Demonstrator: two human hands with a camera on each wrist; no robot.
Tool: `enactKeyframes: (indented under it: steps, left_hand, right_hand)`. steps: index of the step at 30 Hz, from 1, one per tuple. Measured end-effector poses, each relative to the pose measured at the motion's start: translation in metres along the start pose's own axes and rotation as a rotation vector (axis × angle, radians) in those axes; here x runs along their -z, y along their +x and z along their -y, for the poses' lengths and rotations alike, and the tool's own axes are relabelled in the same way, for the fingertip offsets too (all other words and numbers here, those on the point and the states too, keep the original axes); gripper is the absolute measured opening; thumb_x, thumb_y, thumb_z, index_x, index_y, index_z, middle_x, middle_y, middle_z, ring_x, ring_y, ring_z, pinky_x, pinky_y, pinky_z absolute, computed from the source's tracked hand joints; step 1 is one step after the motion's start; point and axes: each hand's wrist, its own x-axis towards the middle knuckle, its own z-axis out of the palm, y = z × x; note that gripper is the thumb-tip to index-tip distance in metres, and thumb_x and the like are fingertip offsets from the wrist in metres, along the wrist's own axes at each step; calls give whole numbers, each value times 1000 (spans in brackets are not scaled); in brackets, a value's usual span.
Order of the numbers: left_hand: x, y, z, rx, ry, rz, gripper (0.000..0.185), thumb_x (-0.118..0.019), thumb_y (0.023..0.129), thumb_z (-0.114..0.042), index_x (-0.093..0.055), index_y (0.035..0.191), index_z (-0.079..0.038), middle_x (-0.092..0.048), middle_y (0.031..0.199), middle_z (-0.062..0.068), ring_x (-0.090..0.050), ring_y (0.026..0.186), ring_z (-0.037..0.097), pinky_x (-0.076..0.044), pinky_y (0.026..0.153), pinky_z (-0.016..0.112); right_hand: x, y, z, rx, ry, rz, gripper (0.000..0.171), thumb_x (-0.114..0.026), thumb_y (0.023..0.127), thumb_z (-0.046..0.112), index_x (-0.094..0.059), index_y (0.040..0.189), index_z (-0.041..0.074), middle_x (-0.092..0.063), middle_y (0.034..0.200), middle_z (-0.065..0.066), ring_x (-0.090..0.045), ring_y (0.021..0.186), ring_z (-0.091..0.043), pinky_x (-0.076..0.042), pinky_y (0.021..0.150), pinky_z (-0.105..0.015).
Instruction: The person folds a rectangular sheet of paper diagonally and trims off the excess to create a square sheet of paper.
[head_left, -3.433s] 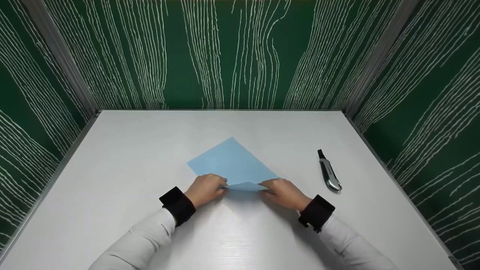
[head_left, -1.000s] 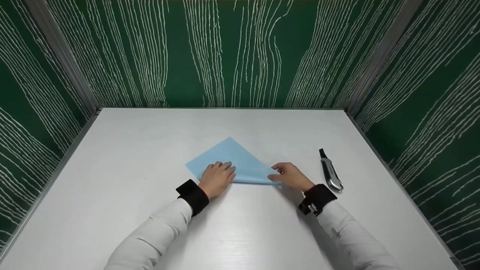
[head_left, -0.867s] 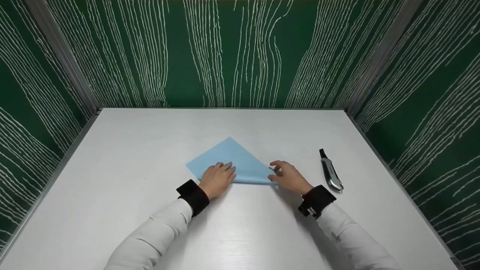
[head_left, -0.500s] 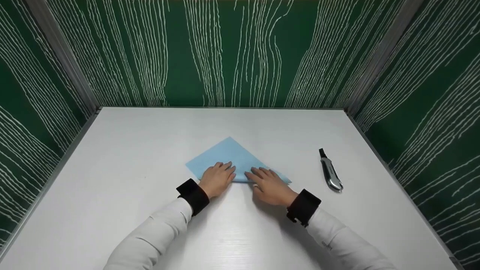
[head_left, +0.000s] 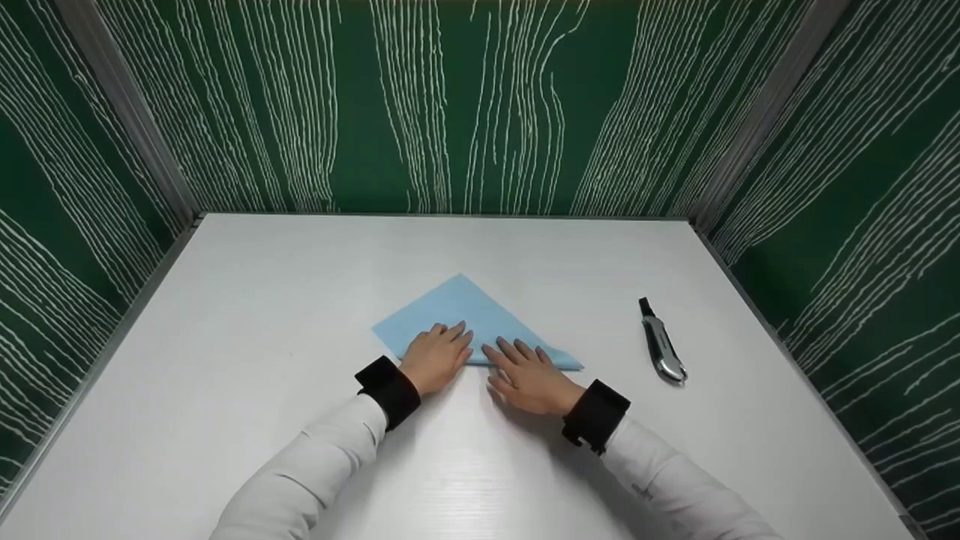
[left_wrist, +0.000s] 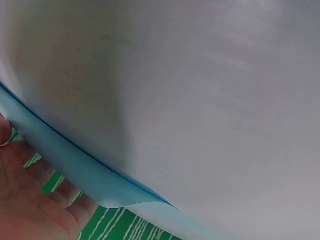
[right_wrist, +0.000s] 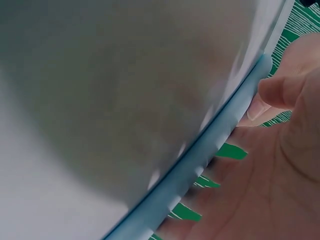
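Note:
A light blue sheet of paper (head_left: 461, 304) lies on the white table, its near part folded over along a straight edge that faces the person. My left hand (head_left: 435, 360) rests flat on the left part of that fold, fingers spread and pointing away. My right hand (head_left: 532, 381) presses on the fold right of the middle with straight, spread fingers. In the left wrist view the folded paper (left_wrist: 75, 160) runs under the fingers of the left hand (left_wrist: 35, 200). The right wrist view has the rounded fold (right_wrist: 200, 155) along the right hand's fingers (right_wrist: 220, 170).
A grey and black utility knife (head_left: 660, 345) lies on the table (head_left: 262, 300) to the right of the paper. Green walls (head_left: 480, 105) with white wavy lines stand behind the table and at both sides.
Both hands pinched the near edge of the paper; that part now lies folded over. The right hand has come off the right corner and slid left, now flat on the fold.

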Motion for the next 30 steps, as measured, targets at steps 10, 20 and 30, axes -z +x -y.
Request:
enactKeyframes:
  steps: [10,20,30]
  left_hand:
    - [-2,3,2,3,-9,-5,43,-45,111,-31,-59,145,-9,-58,150,15,-60,127,36,-56,99,50]
    - [-5,7,3,28,-4,15,43,-43,111,-30,-58,146,-10,-57,152,13,-59,126,35,-55,100,49]
    - [-2,7,1,60,-35,44,45,-40,112,-32,-56,148,-10,-54,155,14,-56,130,36,-52,104,50]
  right_hand:
    - [2,1,0,-15,1,3,58,-36,112,38,-25,165,14,-21,171,-20,-18,159,-47,-17,125,-70]
    - [3,5,-1,-22,2,7,59,-35,112,40,-23,165,16,-19,172,-19,-17,159,-46,-16,126,-70]
    - [1,8,-3,-30,2,1,59,-36,112,41,-23,165,17,-19,172,-18,-17,160,-45,-15,126,-69]
